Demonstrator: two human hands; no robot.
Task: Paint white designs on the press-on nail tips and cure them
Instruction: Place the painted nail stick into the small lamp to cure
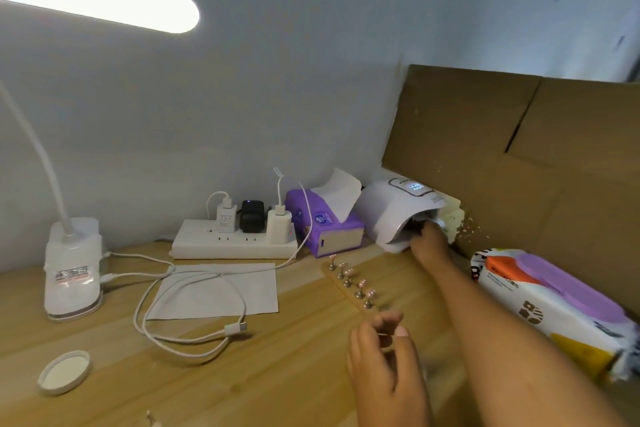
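Observation:
A white curing lamp (391,215) stands at the back of the wooden desk (277,374), and its display is lit. My right hand (427,241) reaches into the lamp's opening, so its fingers are hidden inside. In front of the lamp, several pink nail tips with white dots sit on small metal stands along a strip (349,279). My left hand (381,360) hovers just in front of the strip's near end. Its thumb and forefinger pinch a very thin stick (388,334), too fine to identify.
A cardboard sheet (519,156) leans on the wall to the right, above a wet-wipes pack (554,302). At the back are a purple tissue box (325,225) and a power strip (235,239). A white cable (187,305) crosses a paper sheet (221,291). A desk lamp base (72,270) and a white lid (64,373) sit at left.

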